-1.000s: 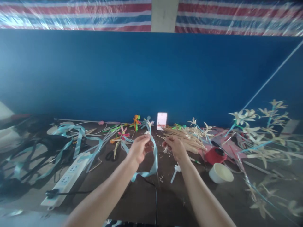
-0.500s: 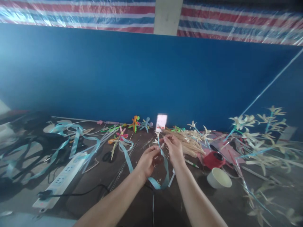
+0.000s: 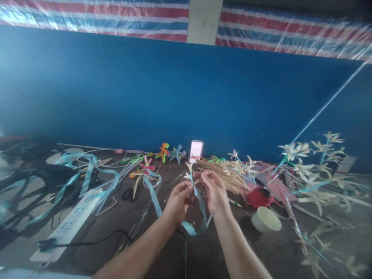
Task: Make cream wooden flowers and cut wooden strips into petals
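Note:
My left hand [image 3: 178, 200] and my right hand [image 3: 214, 190] meet above the dark table [image 3: 162, 252], fingers pinched together. Between them they hold a small pale straw flower [image 3: 189, 170] on a thin stem, with a light blue ribbon [image 3: 200, 201] running down from it. The ribbon loops under my wrists and trails left across the table. A heap of straw strips and pale flowers [image 3: 229, 172] lies just behind my right hand.
A white power strip [image 3: 68, 223] with a black cable lies at the left among loose blue ribbons. Black scissors [image 3: 127, 193] rest left of my hands. A red reel [image 3: 259, 197] and a white cup [image 3: 266, 219] stand at the right, beside finished flower branches [image 3: 316, 174]. Colourful small figures [image 3: 164, 151] line the blue wall.
My hands have come together: the right hand has left the straw pile and joined the left on the flower stem. The ribbon loop has shifted right and lower.

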`<state>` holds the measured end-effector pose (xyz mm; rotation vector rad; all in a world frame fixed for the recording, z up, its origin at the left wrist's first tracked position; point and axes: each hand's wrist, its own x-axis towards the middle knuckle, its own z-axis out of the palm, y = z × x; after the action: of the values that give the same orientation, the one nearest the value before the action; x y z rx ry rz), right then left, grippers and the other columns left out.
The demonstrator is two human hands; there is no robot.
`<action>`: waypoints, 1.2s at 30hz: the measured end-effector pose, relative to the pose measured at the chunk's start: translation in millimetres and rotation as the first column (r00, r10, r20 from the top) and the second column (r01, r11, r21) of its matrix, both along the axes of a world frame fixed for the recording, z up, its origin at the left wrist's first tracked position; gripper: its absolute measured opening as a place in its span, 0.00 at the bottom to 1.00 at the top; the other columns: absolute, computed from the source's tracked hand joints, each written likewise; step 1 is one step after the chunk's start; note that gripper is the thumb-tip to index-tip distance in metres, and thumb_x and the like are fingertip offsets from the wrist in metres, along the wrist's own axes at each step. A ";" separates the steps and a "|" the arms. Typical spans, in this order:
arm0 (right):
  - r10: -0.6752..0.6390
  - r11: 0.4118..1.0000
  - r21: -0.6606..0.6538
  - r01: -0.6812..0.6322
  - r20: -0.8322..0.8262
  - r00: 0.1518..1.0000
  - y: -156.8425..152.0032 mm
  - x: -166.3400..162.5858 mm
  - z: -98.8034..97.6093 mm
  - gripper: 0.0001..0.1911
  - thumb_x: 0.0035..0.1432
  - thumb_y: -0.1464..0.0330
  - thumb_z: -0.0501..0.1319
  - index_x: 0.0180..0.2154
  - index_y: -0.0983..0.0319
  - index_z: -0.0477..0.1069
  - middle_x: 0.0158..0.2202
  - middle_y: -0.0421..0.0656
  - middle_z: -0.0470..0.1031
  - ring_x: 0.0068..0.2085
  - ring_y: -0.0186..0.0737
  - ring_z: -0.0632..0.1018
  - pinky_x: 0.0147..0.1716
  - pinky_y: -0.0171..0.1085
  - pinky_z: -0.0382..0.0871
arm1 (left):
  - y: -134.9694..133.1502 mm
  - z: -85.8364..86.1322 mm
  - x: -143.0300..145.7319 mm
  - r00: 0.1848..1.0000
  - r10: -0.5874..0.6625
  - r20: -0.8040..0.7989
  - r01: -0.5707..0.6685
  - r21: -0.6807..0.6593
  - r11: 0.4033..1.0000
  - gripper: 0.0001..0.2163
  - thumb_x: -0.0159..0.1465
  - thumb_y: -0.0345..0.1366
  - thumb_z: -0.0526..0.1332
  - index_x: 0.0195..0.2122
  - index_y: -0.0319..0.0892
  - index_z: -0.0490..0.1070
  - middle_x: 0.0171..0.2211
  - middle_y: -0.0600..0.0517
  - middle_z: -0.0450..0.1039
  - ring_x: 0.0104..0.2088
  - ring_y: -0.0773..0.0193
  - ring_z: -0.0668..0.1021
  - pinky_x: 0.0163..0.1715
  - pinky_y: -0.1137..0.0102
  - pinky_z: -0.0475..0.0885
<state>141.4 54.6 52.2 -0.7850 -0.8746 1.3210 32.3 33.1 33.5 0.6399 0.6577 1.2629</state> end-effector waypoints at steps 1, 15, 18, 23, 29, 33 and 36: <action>-0.041 0.999 0.033 0.040 0.017 0.999 -0.4 2.8 2.5 0.07 0.47 0.67 0.60 0.27 0.62 0.63 0.28 0.41 0.73 0.30 0.35 0.73 0.30 0.34 0.65 | -0.7 0.8 -1.3 1.000 0.006 -0.022 -0.006 0.008 1.000 0.07 0.50 0.36 0.63 0.26 0.38 0.67 0.23 0.56 0.65 0.22 0.73 0.68 0.20 0.77 0.63; -0.381 0.860 0.468 -0.201 0.853 0.356 -30.8 43.8 56.3 0.06 0.55 0.71 0.52 0.30 0.60 0.67 0.30 0.41 0.68 0.34 0.37 0.70 0.34 0.36 0.61 | -8.9 23.5 -19.0 0.966 0.027 -0.258 0.023 0.186 0.982 0.07 0.51 0.36 0.61 0.26 0.39 0.67 0.32 0.51 0.65 0.30 0.68 0.69 0.21 0.76 0.67; -0.406 0.858 0.463 -0.222 0.877 0.258 -34.2 42.2 61.2 0.06 0.55 0.72 0.51 0.31 0.60 0.66 0.30 0.41 0.67 0.34 0.37 0.69 0.34 0.36 0.60 | -10.7 26.8 -17.8 0.955 0.035 -0.293 0.029 0.211 0.977 0.07 0.51 0.37 0.61 0.26 0.38 0.67 0.33 0.50 0.64 0.30 0.68 0.69 0.21 0.76 0.67; -0.410 0.856 0.452 -0.251 0.889 0.205 -36.2 41.5 63.0 0.06 0.56 0.72 0.51 0.32 0.60 0.65 0.31 0.41 0.65 0.35 0.37 0.68 0.35 0.36 0.60 | -13.1 27.8 -16.0 0.945 0.032 -0.326 0.043 0.219 0.975 0.08 0.51 0.38 0.61 0.26 0.38 0.66 0.31 0.51 0.63 0.28 0.68 0.68 0.21 0.76 0.67; -0.403 0.856 0.438 -0.277 0.898 0.176 -37.4 40.7 62.1 0.06 0.56 0.72 0.51 0.32 0.60 0.66 0.31 0.41 0.65 0.35 0.37 0.68 0.35 0.36 0.60 | -13.5 26.4 -14.9 0.939 0.037 -0.342 0.057 0.260 0.964 0.07 0.53 0.37 0.60 0.26 0.38 0.66 0.31 0.51 0.61 0.28 0.69 0.66 0.21 0.77 0.67; -0.404 0.851 0.438 -0.288 0.899 0.171 -37.9 40.1 62.0 0.06 0.56 0.72 0.51 0.33 0.60 0.66 0.31 0.41 0.65 0.35 0.37 0.68 0.35 0.36 0.61 | -13.6 28.1 -14.7 0.932 0.036 -0.360 0.060 0.253 0.966 0.08 0.52 0.38 0.60 0.26 0.38 0.67 0.32 0.51 0.61 0.28 0.69 0.66 0.20 0.77 0.67; -0.409 0.848 0.438 -0.298 0.899 0.157 -38.2 39.7 62.8 0.06 0.56 0.72 0.51 0.33 0.60 0.66 0.31 0.42 0.65 0.35 0.37 0.68 0.35 0.36 0.61 | -14.1 29.7 -14.3 0.929 0.034 -0.369 0.063 0.247 0.967 0.08 0.52 0.38 0.60 0.26 0.37 0.67 0.32 0.51 0.61 0.28 0.69 0.66 0.20 0.77 0.67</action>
<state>181.1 16.4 115.0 -1.2108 -2.1739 0.1536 18.0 19.0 63.2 1.1150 0.8039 1.2329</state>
